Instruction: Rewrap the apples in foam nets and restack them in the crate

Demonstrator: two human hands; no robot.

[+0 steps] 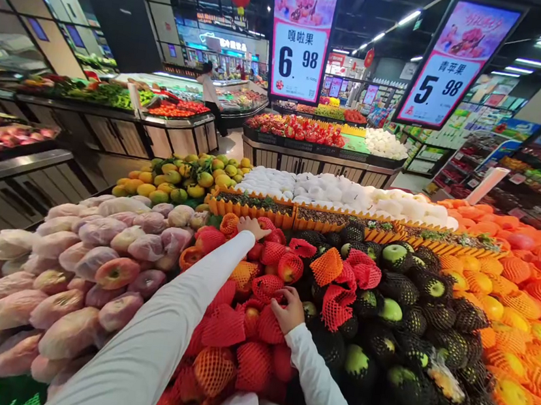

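Observation:
My left hand (253,228) reaches to the back of a pile of red apples (291,267), its fingers stretched out over the fruit. Nearer to me, my right hand (289,310) rests at the pile's right side, fingers apart and slightly bent, touching an apple in a red foam net (271,324). Neither hand visibly lifts anything. Many of these apples wear red foam nets, and a few wear orange ones. Loose foam nets (338,306) lie to the right, on green apples (391,309) in black nets.
Bagged pinkish apples (95,266) fill the left. Orange-netted fruit (521,325) lies at right. Behind stand an orange-edged planter strip (250,210), mangoes (179,178) and white-wrapped fruit (331,190). Price screens (300,42) hang above. A person (209,93) stands by a far counter.

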